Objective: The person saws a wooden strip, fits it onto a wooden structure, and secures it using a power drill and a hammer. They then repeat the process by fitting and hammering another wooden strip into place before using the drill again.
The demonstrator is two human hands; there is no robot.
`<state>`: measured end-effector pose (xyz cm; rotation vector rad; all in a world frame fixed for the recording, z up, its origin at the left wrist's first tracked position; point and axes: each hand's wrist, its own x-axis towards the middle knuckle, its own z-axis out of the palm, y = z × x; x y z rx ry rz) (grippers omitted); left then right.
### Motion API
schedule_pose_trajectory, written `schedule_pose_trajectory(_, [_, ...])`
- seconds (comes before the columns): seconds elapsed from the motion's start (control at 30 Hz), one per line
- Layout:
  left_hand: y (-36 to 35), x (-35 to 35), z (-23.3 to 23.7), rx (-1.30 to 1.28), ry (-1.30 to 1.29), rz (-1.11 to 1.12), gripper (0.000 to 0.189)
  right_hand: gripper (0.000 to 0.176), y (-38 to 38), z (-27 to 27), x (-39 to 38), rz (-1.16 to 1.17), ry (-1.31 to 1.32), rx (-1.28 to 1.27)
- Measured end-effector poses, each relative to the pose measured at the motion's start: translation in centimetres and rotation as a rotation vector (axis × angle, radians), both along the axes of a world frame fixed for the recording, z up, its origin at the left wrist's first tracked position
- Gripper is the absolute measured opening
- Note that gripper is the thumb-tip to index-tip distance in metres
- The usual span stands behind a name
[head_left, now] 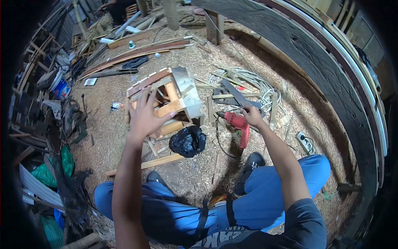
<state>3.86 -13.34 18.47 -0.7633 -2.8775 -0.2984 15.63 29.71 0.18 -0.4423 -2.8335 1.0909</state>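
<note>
My left hand (145, 114) is spread, fingers apart, over a small wooden frame box (169, 106) with a grey sheet panel (188, 93) on its right side. My right hand (251, 115) has its fingers closed where the wide end of a handsaw (236, 93) meets the rear of a red power drill (237, 121). Which of them it grips is unclear. The drill's chuck points left and its handle points down. A black plastic bag (188, 141) lies just below the box.
A coil of white cable (259, 83) and wood strips lie behind the saw. A power strip (306, 143) is near my right knee. A long dark beam (306, 54) curves along the right. Boards (137, 58) and scrap piles lie at the upper left.
</note>
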Motion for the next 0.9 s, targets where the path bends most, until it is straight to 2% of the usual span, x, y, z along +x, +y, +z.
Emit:
schedule_pose_trajectory(0.13, [0.4, 0.0, 0.4, -0.080, -0.012, 0.024, 0.103, 0.030, 3.2, -3.6, 3.1, -0.107, -0.002, -0.010])
schedule_pose_trajectory(0.17, [0.0, -0.5, -0.4, -0.027, -0.010, -0.004, 0.107, 0.028, 3.9, -4.8, 3.6, -0.141, 0.013, -0.029])
schedule_pose_trajectory(0.27, [-0.4, -1.1, -1.3, 0.007, 0.015, -0.042, 0.106, 0.027, 3.9, -3.7, 5.3, -0.239, -0.136, -0.065])
schedule_pose_trajectory(0.4, [-0.1, -1.0, -1.0, 0.027, -0.017, -0.061, 0.105, 0.021, 5.3, -7.2, 6.2, -0.210, -0.085, 0.010])
schedule_pose_trajectory(0.47, [-0.5, -1.3, -1.5, 0.015, -0.001, -0.087, 0.105, 0.022, 5.7, -9.5, 6.2, -0.226, -0.129, -0.065])
schedule_pose_trajectory(0.53, [-0.4, -1.4, -1.5, 0.025, 0.022, -0.102, 0.104, 0.024, 5.2, -10.0, 6.1, -0.118, -0.124, 0.099])
schedule_pose_trajectory(0.6, [-0.2, -1.3, -1.3, -0.008, 0.022, -0.093, 0.102, 0.025, 4.4, -10.4, 6.3, -0.117, -0.180, 0.118])
schedule_pose_trajectory(0.7, [0.0, -1.2, -1.2, 0.014, 0.041, -0.111, 0.102, 0.027, 3.6, -11.5, 6.2, -0.078, -0.217, 0.278])
schedule_pose_trajectory(0.83, [0.2, -1.1, -1.1, 0.036, 0.037, -0.128, 0.102, 0.029, 3.2, -13.0, 6.1, -0.100, -0.197, 0.308])
schedule_pose_trajectory(0.9, [0.2, -1.1, -1.1, 0.043, 0.029, -0.131, 0.101, 0.027, 3.2, -12.5, 6.3, -0.040, -0.250, 0.337])
